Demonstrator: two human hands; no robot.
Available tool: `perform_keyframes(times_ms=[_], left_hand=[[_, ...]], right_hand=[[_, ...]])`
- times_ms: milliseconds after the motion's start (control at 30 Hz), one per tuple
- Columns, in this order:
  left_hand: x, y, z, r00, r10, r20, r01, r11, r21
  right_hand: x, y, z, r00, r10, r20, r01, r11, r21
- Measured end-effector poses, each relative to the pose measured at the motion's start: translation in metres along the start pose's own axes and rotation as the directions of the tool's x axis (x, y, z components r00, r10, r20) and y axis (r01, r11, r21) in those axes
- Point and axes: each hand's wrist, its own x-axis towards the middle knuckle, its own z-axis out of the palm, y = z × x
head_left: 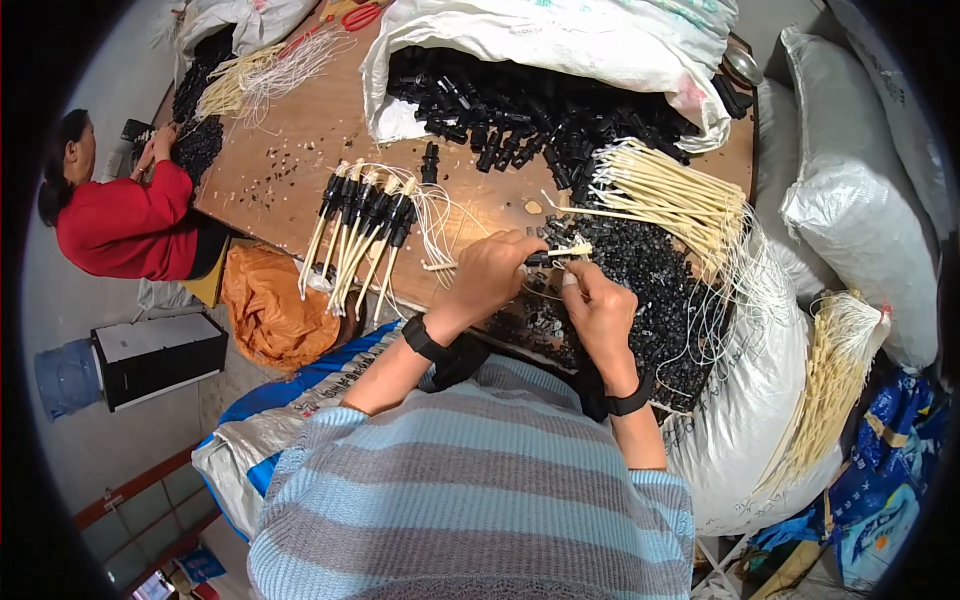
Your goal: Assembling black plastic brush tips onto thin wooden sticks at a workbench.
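Observation:
My left hand is closed around a black plastic fitting with a cream stick through it, one end showing beside the wrist. Close on its right, my right hand pinches thin white string by the cream tip. Its fingertips partly hide the string. To the left, several black fittings with cream sticks and strings lie in a row. Small black plastic pieces are heaped beyond and beside my right hand. A bundle of cream sticks with trailing white strings rests on that heap.
A white sack spills black fittings across the back of the brown table. Full white sacks crowd the right side. On the left, a person in red works at the table's far end, near an orange bag.

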Motion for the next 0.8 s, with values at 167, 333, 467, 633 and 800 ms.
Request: perform_keyframes(times_ms=[167,333,467,633,800], left_hand=[[-0.001,0.003,0.005,1.000,0.031,0.001,-0.031,0.998,-0.055],[0.000,0.005,0.006,0.995,0.059,0.076,-0.053,0.995,-0.083],[0.002,0.009,-0.003,0.966,-0.021,0.258,0.071,0.980,-0.185],[0.004,0.011,-0.006,0.999,0.044,-0.017,-0.047,0.937,-0.346],[0.002,-0.003,-0.004,0.978,0.182,-0.105,-0.203,0.951,-0.235]], right_hand=[[-0.001,0.003,0.002,0.999,-0.006,0.049,0.005,1.000,0.019],[-0.003,0.006,0.005,0.997,-0.001,0.077,-0.008,0.992,0.122],[0.001,0.005,-0.001,0.975,-0.109,0.195,0.073,0.981,0.181],[-0.002,0.007,-0.006,0.971,-0.060,0.232,0.031,0.991,0.126],[-0.002,0.001,-0.006,0.974,-0.044,0.224,0.035,0.998,0.045]])
